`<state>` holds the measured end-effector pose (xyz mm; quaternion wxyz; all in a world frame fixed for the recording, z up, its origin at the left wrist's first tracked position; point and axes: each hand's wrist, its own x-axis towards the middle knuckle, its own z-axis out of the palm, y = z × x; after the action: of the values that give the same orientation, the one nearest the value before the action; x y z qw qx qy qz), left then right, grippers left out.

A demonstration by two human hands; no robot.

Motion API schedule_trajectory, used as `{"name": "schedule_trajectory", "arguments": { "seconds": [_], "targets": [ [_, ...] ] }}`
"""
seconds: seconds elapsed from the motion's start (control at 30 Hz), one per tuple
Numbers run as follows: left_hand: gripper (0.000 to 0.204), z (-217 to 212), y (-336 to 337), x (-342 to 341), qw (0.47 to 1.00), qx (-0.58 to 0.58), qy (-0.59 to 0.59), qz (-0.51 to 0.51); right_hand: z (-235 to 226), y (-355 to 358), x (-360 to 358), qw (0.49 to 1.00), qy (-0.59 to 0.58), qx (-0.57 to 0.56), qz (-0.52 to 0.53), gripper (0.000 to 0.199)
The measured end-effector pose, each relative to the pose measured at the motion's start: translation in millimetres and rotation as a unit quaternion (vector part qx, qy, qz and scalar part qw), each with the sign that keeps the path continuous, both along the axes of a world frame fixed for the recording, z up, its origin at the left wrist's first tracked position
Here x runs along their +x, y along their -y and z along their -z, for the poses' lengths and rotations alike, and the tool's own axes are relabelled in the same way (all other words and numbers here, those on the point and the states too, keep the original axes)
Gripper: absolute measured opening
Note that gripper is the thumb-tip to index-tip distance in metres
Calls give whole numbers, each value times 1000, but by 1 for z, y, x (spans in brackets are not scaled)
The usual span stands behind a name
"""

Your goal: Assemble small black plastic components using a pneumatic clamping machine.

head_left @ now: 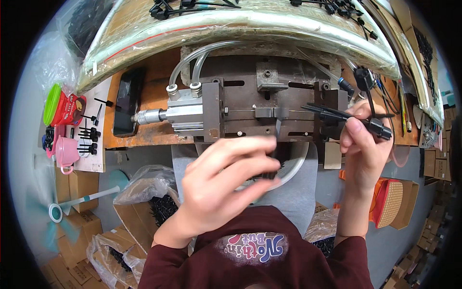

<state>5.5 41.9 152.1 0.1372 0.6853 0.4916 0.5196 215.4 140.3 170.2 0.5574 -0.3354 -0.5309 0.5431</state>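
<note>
Pinching a black connector [376,126] in right-hand fingers [357,130]; left fingers [250,159] curl over black parts [269,169].

Phone [127,102] w/ dark blank screen lies flat on the bench, up and left of the left hand [222,185]. Red snack tub w/ green lid [61,107] further left, near bench edge. Open cardboard box [139,216] w/ black parts, plastic-lined, just below-left of that hand; more brown boxes [77,185] left of it. Stacked cartons [435,164] far right of the right hand [365,144].
</note>
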Motion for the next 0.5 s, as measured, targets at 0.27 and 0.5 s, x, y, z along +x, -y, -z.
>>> {"name": "schedule_trajectory", "arguments": {
  "seconds": [0.27,0.5],
  "targets": [
    [23,31,-14,16,970,-9,-232,-78,6,7,-2,994,60,94,-20,18],
    [29,19,-18,14,977,-95,-186,-44,-1,14,5,966,226,127,-10,24]
  ]
}}
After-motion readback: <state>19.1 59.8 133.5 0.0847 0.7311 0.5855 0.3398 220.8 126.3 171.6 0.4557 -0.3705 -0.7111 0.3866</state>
